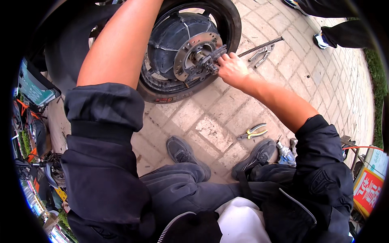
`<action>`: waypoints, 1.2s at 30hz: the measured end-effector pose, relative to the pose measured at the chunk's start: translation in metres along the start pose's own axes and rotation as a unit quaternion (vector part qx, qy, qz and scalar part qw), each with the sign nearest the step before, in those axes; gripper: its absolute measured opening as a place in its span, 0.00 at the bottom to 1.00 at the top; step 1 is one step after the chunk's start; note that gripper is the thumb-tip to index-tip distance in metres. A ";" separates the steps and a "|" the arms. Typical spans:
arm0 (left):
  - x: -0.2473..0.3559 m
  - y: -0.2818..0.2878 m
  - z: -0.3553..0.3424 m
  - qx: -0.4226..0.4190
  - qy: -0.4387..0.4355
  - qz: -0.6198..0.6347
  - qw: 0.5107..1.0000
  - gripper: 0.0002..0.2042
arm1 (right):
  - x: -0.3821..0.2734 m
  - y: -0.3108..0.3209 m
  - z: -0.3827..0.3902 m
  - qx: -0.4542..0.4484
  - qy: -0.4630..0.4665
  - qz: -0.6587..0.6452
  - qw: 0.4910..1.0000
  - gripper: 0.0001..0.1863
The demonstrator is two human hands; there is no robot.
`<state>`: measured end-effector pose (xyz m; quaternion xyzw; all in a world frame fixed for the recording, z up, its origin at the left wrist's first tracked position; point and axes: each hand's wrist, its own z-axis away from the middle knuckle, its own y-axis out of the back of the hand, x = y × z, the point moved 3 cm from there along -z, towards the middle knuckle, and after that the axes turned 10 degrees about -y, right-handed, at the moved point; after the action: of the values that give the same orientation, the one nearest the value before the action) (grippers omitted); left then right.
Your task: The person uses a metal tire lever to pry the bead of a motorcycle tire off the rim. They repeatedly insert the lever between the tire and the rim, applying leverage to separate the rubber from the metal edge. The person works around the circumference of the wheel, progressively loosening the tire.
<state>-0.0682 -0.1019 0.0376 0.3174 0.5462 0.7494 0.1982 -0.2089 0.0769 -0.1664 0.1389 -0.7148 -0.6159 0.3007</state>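
Observation:
A wheel with a black tyre and a dark finned hub motor is in front of me. On its side sits a drilled brake disc with a dark metal brake caliper across it near the axle. My right hand has its fingers closed on the outer end of that caliper. My left forearm reaches up past the top edge, so the left hand is out of sight.
A long dark metal bar and silver pliers lie right of the wheel. Pliers with yellow-green handles rest near my right shoe, beside a blue-grey tool. Another person's shoe stands at upper right.

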 end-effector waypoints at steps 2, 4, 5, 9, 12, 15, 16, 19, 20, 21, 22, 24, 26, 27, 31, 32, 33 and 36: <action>-0.001 -0.002 0.000 -0.007 0.004 -0.003 1.000 0.24 | -0.005 0.002 0.000 0.006 -0.003 0.010 1.000 0.09; 0.000 -0.002 -0.002 -0.005 0.000 -0.012 1.000 0.25 | -0.005 0.005 -0.001 -0.003 0.000 0.014 1.000 0.10; -0.001 -0.003 -0.003 -0.005 0.003 -0.018 1.000 0.25 | -0.004 0.006 -0.002 -0.015 0.004 0.012 1.000 0.10; -0.001 -0.003 -0.007 -0.006 0.004 -0.026 1.000 0.26 | -0.010 0.009 -0.007 -0.090 0.004 0.021 0.996 0.10; -0.003 -0.003 -0.009 -0.004 0.009 -0.043 0.999 0.27 | -0.018 0.012 -0.008 -0.099 -0.006 0.006 0.995 0.09; 0.002 -0.002 -0.008 -0.002 -0.004 -0.029 1.000 0.27 | -0.034 0.005 -0.003 -0.125 -0.080 0.008 0.989 0.08; 0.009 0.001 -0.002 -0.007 -0.012 -0.019 1.000 0.28 | -0.037 0.016 -0.002 -0.165 -0.112 -0.022 0.980 0.09; 0.013 0.002 0.004 0.001 -0.031 -0.004 1.000 0.29 | -0.041 0.007 0.005 -0.289 -0.196 -0.165 0.922 0.10; 0.012 0.004 0.005 0.010 -0.037 -0.002 0.999 0.29 | -0.038 0.010 0.008 -0.316 -0.218 -0.207 0.900 0.10; 0.012 0.005 0.008 0.014 -0.043 -0.003 0.999 0.29 | -0.037 0.005 0.010 -0.334 -0.230 -0.239 0.882 0.11; 0.015 0.008 0.009 0.019 -0.053 -0.004 0.998 0.29 | -0.033 -0.004 0.014 -0.352 -0.245 -0.271 0.862 0.12; 0.004 0.005 0.001 0.019 -0.022 -0.028 0.999 0.30 | -0.037 -0.021 0.023 -0.362 -0.279 -0.336 0.824 0.14; 0.002 0.001 0.002 0.025 -0.021 0.005 0.999 0.30 | -0.043 -0.039 0.040 -0.342 -0.329 -0.400 0.784 0.18; 0.001 0.000 0.004 0.029 -0.020 0.021 0.999 0.30 | -0.053 -0.049 0.050 -0.324 -0.352 -0.417 0.772 0.19; -0.010 -0.002 0.018 0.038 0.015 0.082 0.996 0.29 | -0.089 -0.061 0.073 -0.264 -0.432 -0.492 0.708 0.24; -0.014 -0.003 0.020 0.036 0.030 0.076 0.996 0.30 | -0.094 -0.061 0.074 -0.253 -0.451 -0.511 0.687 0.25; -0.018 -0.004 0.020 0.034 0.045 0.071 0.996 0.31 | -0.096 -0.063 0.075 -0.254 -0.460 -0.518 0.675 0.25; -0.043 -0.008 0.023 0.043 -0.001 0.144 0.989 0.36 | -0.103 -0.068 0.065 -0.246 -0.462 -0.539 0.660 0.26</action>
<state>-0.0217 -0.1109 0.0239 0.4020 0.5265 0.7454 0.0747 -0.1794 0.1732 -0.2623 0.1185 -0.3847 -0.8084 -0.4295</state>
